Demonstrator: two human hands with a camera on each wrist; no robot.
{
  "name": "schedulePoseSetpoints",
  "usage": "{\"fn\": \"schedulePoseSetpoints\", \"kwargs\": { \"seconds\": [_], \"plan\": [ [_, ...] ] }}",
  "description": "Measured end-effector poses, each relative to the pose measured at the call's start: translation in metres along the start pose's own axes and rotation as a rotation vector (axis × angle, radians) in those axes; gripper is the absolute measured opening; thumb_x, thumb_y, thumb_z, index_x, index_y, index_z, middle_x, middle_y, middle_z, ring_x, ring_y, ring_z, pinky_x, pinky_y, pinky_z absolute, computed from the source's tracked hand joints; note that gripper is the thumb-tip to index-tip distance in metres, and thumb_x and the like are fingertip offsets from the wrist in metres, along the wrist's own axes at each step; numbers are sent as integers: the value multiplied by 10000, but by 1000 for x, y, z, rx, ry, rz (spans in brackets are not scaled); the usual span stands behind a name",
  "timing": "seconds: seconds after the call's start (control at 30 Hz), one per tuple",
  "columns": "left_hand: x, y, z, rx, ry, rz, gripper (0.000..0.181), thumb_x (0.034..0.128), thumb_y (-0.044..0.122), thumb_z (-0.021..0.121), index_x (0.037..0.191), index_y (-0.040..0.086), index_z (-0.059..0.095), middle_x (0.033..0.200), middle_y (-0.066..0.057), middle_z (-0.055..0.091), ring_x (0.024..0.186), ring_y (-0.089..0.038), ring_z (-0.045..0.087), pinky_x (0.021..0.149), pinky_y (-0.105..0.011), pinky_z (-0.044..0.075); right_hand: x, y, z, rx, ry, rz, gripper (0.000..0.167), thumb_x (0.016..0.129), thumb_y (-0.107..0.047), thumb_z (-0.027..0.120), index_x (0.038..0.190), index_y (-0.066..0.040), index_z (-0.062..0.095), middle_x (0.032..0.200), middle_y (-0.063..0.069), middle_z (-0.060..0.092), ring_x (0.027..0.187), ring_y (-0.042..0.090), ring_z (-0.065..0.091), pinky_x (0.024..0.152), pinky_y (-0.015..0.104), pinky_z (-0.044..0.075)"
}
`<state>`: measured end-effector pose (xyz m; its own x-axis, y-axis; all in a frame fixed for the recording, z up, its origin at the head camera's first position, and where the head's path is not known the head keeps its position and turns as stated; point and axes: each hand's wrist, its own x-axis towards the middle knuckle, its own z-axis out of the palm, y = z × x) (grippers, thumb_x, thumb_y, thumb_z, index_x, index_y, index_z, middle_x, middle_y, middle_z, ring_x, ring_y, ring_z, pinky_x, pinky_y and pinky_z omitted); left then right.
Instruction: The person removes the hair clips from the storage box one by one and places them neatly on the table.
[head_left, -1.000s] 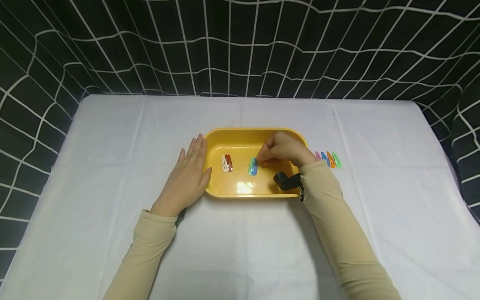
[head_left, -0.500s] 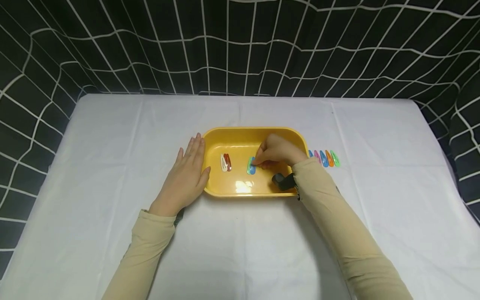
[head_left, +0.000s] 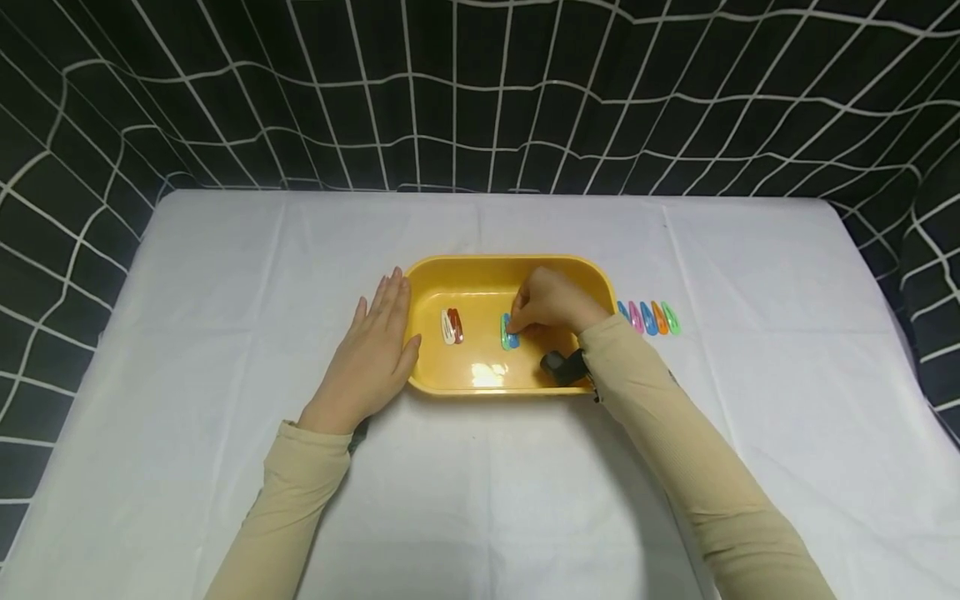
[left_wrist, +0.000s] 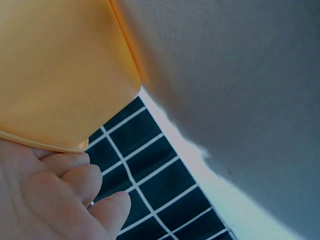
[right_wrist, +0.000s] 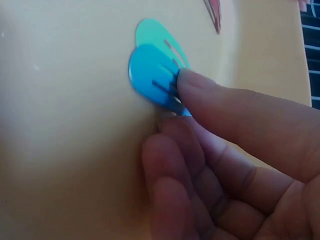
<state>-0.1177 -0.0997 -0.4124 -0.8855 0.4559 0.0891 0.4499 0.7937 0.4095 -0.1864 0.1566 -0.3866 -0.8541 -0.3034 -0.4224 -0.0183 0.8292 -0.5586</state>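
Palm down, fingers straight, my left hand (head_left: 367,354) rests against the yellow tray (head_left: 450,391); inside it, my curled right hand (head_left: 553,300) pinches a blue clip (right_wrist: 146,72) overlapping a green clip (right_wrist: 151,33).

We see: tray (head_left: 435,367), smooth glossy plas. | blue clip (right_wrist: 146,75), smooth w/ slight sheen | surface (head_left: 337,242), matt cloth, lt creases | sleeves (head_left: 303,471), matt fabric
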Motion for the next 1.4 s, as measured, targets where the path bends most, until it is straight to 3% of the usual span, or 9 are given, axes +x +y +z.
{"fn": "schedulePoseSetpoints", "kwargs": {
  "seconds": [0.4,0.57,0.8,1.07,1.4],
  "plan": [
    [0,1,-1,3,-6,-1,649,985,261,366,1481,-62,98,1563,-154,15,1434,-271,22,1144,-463,51,-1,-1,0,95,-8,42,60,716,-23,748,691,13,707,587,39,625,526,129,513,500,206,375],
    [0,1,-1,6,4,5,650,985,258,372,1479,-67,102,1563,-161,23,1434,-286,40,1143,-471,61,-3,1,-1,169,-35,23,68,716,-3,740,669,9,691,585,62,633,513,138,560,509,210,437],
    [0,1,-1,8,4,5,650,987,258,373,1480,-61,94,1562,-159,22,1434,-277,31,1144,-464,56,-5,-1,-2,239,-101,63,54,767,45,697,785,91,675,621,69,623,526,121,568,548,217,495],
    [-1,1,-1,9,5,5,645,983,249,378,1478,-65,108,1560,-165,31,1434,-277,32,1144,-462,57,-4,2,-2,269,-134,71,111,801,51,654,869,140,656,631,34,599,540,109,557,550,204,490],
    [-1,1,-1,10,7,6,644,985,249,378,1478,-64,107,1561,-163,27,1434,-278,33,1144,-460,56,-3,3,-3,280,-137,57,101,808,55,659,861,141,654,644,40,610,550,109,561,566,205,497]
  ]
}}
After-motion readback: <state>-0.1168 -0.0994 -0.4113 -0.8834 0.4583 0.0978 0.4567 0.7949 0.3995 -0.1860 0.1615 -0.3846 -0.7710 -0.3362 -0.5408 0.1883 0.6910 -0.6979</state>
